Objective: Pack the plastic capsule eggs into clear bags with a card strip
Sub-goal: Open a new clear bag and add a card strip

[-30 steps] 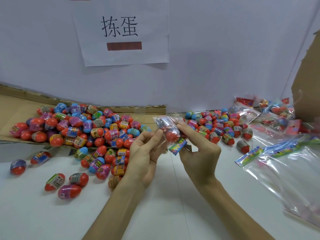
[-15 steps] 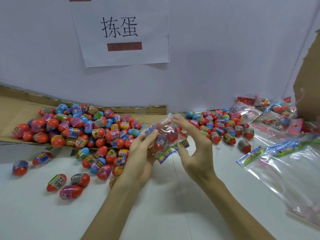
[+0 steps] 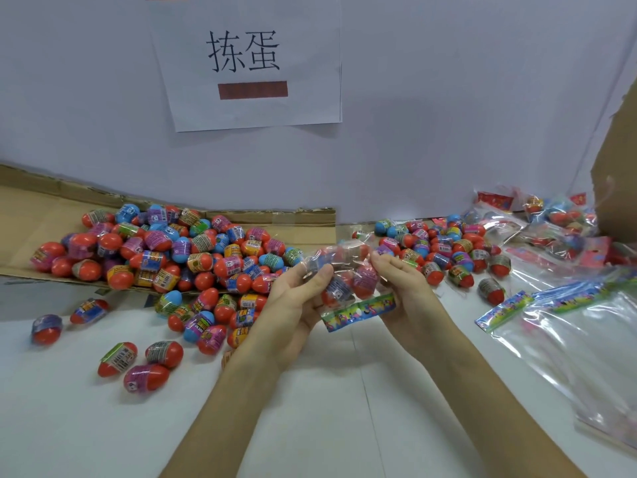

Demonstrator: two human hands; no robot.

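Above the white worktop, the left hand and right hand both grip a small clear plastic bag. It holds several red-based plastic capsule eggs (count unclear), with a colourful card strip along its lower edge. Loose eggs heap on flattened brown cardboard at left, and empty clear bags lie at right.

Up on the pale wall, a white paper sign shows two black characters over a red-brown bar. Flattened cardboard lies at the left on the white table. At far right is a brown cardboard panel, possibly a box side.
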